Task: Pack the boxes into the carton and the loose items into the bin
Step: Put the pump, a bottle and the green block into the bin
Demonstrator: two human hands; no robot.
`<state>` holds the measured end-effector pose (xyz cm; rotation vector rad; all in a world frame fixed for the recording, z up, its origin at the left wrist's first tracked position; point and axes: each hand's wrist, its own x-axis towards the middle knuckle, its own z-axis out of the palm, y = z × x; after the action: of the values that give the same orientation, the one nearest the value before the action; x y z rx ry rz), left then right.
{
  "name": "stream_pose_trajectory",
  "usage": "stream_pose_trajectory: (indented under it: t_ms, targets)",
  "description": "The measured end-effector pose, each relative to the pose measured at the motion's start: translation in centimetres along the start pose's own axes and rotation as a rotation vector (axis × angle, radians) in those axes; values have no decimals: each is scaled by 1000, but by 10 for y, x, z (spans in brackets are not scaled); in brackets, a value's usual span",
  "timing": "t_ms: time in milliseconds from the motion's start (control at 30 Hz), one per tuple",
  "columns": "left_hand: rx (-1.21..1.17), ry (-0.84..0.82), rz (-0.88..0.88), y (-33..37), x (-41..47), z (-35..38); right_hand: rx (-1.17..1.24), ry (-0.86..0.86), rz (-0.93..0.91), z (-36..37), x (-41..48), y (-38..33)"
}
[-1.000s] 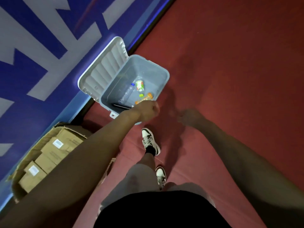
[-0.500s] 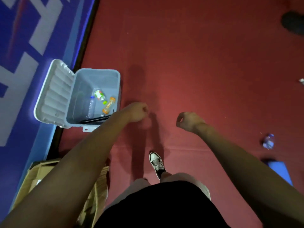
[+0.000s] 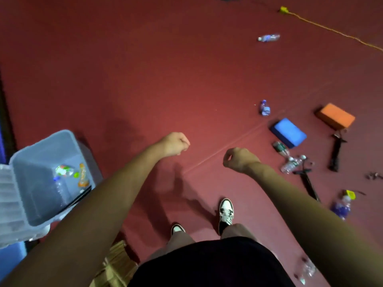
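The grey bin (image 3: 51, 141) stands open at the left on the red floor, its lid (image 3: 8, 204) folded back. Inside lie a green-and-white bottle (image 3: 64, 170), an orange bottle (image 3: 83, 177) and a clear bottle (image 3: 59, 187). A corner of the cardboard carton (image 3: 116, 264) shows at the bottom, under my left arm. My left hand (image 3: 176, 143) is a fist with nothing in it, right of the bin. My right hand (image 3: 238, 159) hangs loosely curled and holds nothing. Loose items lie to the right: a blue block (image 3: 288, 132), an orange block (image 3: 335, 116) and a small bottle (image 3: 264, 108).
Further right lie two bottles (image 3: 292, 163), black tools (image 3: 336, 152), a purple bottle (image 3: 342, 205) and a crushed bottle (image 3: 308, 270). Another bottle (image 3: 268, 37) and a yellow cord (image 3: 331, 29) lie far off. My shoes (image 3: 226, 210) stand below my hands.
The view has swung right, away from the bin and carton. The bin slid to the left edge and the scattered items came into sight. Both hands stay curled with nothing in them.
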<state>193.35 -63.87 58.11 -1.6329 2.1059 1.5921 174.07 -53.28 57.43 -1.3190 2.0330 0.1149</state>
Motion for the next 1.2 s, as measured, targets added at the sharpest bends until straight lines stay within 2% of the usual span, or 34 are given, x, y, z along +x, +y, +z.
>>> stream_pose_trajectory:
  t_ms: [200,567,933,1200]
  targets:
    - [168,-147,123,108,39,89,134,31,149,-27,-24,133]
    - [472,-309,376,299,106,283,383,89,455,-71,-78,397]
    - [734,-586,507,419,179,427,651,131,811,-62,-100,558]
    - [843,-719,490,490,279,539,812,116,1084,-61,-89,651]
